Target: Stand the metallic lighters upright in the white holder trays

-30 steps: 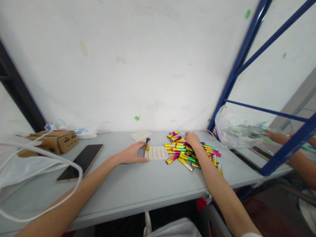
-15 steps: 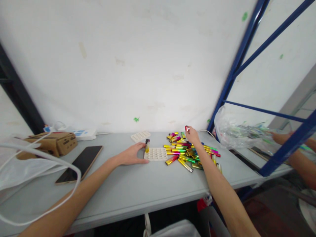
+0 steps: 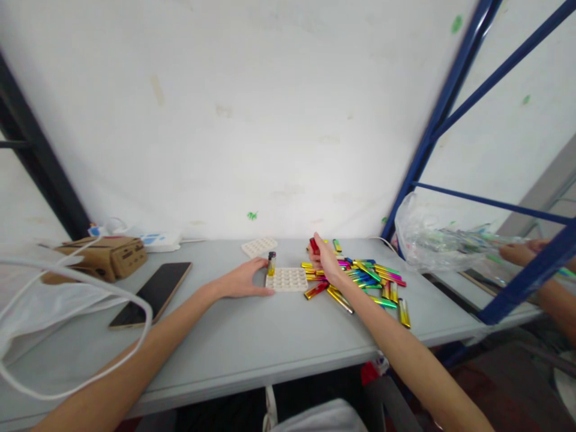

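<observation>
A white tray point(image 3: 288, 281) with rows of square holes lies flat on the table. My left hand point(image 3: 245, 279) grips its left side, thumb at the front corner and fingers at the back. Upright at the tray's left end stands a gold lighter point(image 3: 271, 265) with a black top; another may be hidden behind it. My right hand point(image 3: 324, 259) is closed on a red lighter point(image 3: 314, 244), held above the left part of a loose pile of shiny coloured lighters point(image 3: 366, 276). My fingers hide part of the red lighter.
A second white tray point(image 3: 260, 246) lies behind near the wall. To the left are a phone point(image 3: 153, 294), a cardboard box point(image 3: 105, 258) and a white cable point(image 3: 146, 312). A blue metal frame point(image 3: 411, 165) and a plastic bag point(image 3: 432, 240) stand right, with another person's hands point(image 3: 517, 252) beyond.
My right hand has moved left from over the back of the pile, bringing the red lighter closer to the tray. My left hand stays at the tray. The view has shifted slightly.
</observation>
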The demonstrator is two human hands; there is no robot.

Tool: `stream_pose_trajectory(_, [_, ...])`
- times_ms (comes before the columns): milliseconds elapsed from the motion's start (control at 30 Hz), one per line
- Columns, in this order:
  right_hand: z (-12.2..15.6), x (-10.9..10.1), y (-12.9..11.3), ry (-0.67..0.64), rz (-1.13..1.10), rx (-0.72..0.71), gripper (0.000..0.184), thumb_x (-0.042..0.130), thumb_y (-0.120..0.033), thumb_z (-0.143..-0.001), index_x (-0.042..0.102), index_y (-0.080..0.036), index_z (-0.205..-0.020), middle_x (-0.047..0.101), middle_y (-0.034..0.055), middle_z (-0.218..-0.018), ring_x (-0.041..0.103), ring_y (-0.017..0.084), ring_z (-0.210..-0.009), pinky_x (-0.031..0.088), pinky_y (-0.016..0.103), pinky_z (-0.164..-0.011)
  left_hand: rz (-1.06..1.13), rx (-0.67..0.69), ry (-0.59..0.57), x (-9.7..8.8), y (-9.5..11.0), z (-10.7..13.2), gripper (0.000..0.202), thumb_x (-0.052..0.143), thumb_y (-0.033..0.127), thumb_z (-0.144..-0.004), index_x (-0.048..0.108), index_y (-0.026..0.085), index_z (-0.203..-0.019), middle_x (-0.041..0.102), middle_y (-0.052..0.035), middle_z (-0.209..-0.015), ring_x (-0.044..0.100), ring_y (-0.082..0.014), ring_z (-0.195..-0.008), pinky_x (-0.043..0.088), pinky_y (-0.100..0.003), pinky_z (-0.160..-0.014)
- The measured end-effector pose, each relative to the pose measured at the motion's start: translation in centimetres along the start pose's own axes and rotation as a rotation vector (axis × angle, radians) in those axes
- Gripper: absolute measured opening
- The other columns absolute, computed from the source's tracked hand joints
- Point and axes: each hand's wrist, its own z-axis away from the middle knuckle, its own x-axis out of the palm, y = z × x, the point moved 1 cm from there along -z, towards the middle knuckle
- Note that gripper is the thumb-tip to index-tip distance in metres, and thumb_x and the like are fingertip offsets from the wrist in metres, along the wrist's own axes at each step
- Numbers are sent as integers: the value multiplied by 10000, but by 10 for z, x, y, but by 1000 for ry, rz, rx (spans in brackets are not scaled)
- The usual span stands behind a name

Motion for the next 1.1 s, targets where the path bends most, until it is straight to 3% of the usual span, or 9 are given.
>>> stream_pose_trajectory(100, [5,12,3,-18,16,55,622,559,-783,-875,354,-250,-629,219,-96,-519,122,65,-437,69,235,-415,17,14,2,0,1,0,710,802,638,-782,606,190,-1296,658,-151,-1423,621,-380,-1330,447,-494,-1196])
stream_pose_trajectory(267, [7,22,11,36,65,131,464,417,-536,-970,323,-259,-609,258,-63,-499,130,93,-438,94,245,-403,27,16,4,-1,2,0,703,801,643,-792,609,200,-1304,660,-139,-1424,618,-381,-1335,444,-503,-1199])
stream_pose_trajectory(333, [7,22,14,32,90,115,450,402,-505,-975,323,-258,-607,263,-60,-494,134,96,-439,100,243,-404,28,20,1,-1,3,1,698,801,643,-798,609,207,-1307,657,-134,-1430,614,-376,-1339,441,-503,-1202])
stream_pose_trajectory(500, [3,20,18,1,150,72,610,411,-745,-966,379,-255,-604,263,-73,-490,183,92,-420,148,240,-407,23,17,0,-1,1,0,719,798,647,-796,603,191,-1316,653,-146,-1431,609,-376,-1347,437,-497,-1208])
stream_pose_trajectory(633, [2,19,20,-18,248,-76,690,364,-831,-964,551,-223,-695,371,-54,-532,334,117,-453,275,252,-446,18,19,-1,0,-1,0,730,795,650,-793,597,187,-1322,645,-154,-1439,607,-376,-1352,432,-497,-1212])
stream_pose_trajectory(800, [6,21,22,-77,461,-290,523,462,-669,-1033,688,-197,-1045,617,-3,-794,552,140,-627,448,259,-590,22,26,-8,0,1,0,733,789,642,-806,599,169,-1333,651,-165,-1430,608,-373,-1348,436,-488,-1207])
stream_pose_trajectory(933, [12,24,17,-72,718,-506,356,692,-539,-970,738,-185,-965,717,65,-945,657,196,-892,510,307,-817,26,27,-7,-1,1,0,745,788,639,-809,593,181,-1363,643,-156,-1462,597,-372,-1367,423,-486,-1217])
stream_pose_trajectory(1100, [15,32,11,-71,717,-466,363,654,-526,-1008,742,-194,-890,737,21,-749,669,181,-707,497,291,-739,19,18,-7,-1,2,0,754,797,634,-802,605,174,-1367,650,-158,-1459,607,-376,-1358,440,-480,-1203])
